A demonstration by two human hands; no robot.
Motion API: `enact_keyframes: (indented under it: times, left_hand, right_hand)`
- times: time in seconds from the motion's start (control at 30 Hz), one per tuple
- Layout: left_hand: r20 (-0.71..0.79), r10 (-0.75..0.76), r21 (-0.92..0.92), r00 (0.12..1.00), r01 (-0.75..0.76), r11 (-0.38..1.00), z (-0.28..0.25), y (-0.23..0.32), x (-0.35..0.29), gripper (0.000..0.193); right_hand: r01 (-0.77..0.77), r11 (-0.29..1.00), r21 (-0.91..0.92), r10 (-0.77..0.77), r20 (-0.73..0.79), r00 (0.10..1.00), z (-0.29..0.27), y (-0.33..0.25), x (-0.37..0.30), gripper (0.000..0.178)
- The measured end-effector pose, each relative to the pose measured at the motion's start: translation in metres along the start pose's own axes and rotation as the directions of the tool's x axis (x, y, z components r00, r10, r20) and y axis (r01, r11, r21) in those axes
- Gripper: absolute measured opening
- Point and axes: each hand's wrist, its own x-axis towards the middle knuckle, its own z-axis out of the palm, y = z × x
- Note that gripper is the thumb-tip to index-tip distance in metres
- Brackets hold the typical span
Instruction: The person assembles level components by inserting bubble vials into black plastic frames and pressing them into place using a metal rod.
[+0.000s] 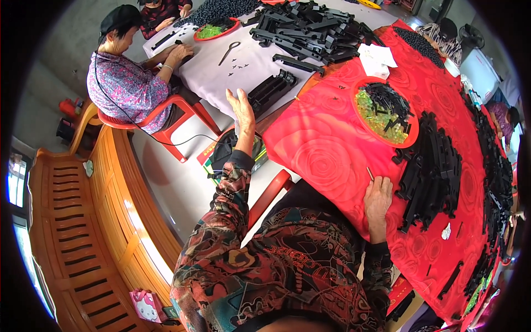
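Observation:
My left hand (241,114) is raised at the table's left edge, fingers stretched and holding nothing that I can see. Just right of it, on the pale cloth, lies a row of black plastic parts (272,93). My right hand (379,200) rests on the red rose-patterned tablecloth (326,160), its fingers closed around a thin brownish stick (370,174) whose tip pokes out. Beside that hand is a heap of long black plastic parts (431,171). Farther off stands an orange-rimmed bowl (358,113) with small green and black pieces.
A big pile of black parts (310,33), scissors (228,52) and a white tissue box (376,60) are farther back. A person (133,83) works at the left on a red chair (160,130). A wooden bench (83,221) stands lower left; more people sit around.

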Motion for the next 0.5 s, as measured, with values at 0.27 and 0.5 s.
enact_keyframes:
  times: [0.27, 0.5]
  left_hand:
    - [0.044, 0.060, 0.124, 0.997, -0.065, 0.990, 0.001, -0.002, 0.001, 0.081]
    - [0.040, 0.104, 0.287, 0.994, -0.111, 0.951, -0.005, -0.016, 0.012, 0.073]
  right_hand:
    - [0.006, 1.000, 0.006, -0.006, -0.019, 1.000, 0.001, 0.001, -0.002, 0.018]
    - [0.034, 0.995, 0.099, -0.032, -0.021, 0.999, 0.001, 0.001, 0.002, 0.014]
